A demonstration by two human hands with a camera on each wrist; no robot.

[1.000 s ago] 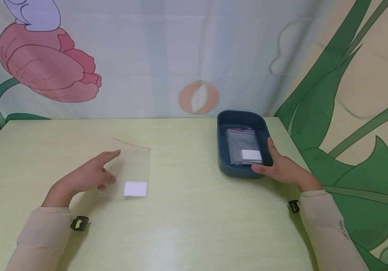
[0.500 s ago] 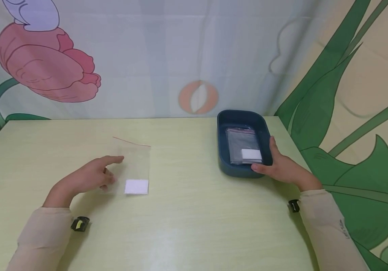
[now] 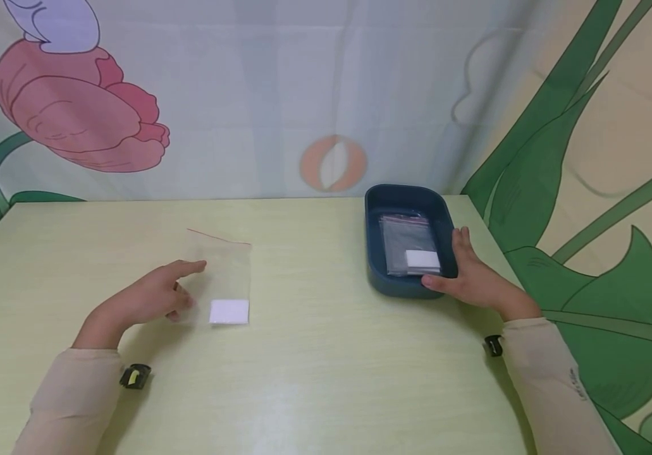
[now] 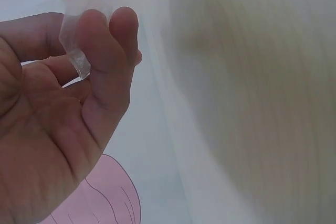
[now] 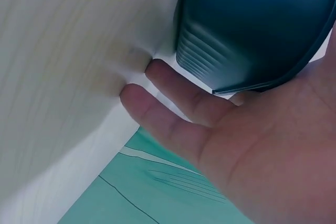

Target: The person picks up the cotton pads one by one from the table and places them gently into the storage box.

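Since the clear, red-zipped plastic bag (image 3: 220,278) at left centre looks featherlight, limp and slippery, the left hand (image 3: 149,297) pinching its edge seems the best hold.

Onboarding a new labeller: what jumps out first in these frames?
First the dark blue tray at the table's far right, holding bagged items with a white square showing; the right hand rests against its near right corner. Next the clear zip bag left of centre, a white square in its lower corner, its left edge pinched by the left hand. Behind, a big pink flower fills the backdrop's upper left.
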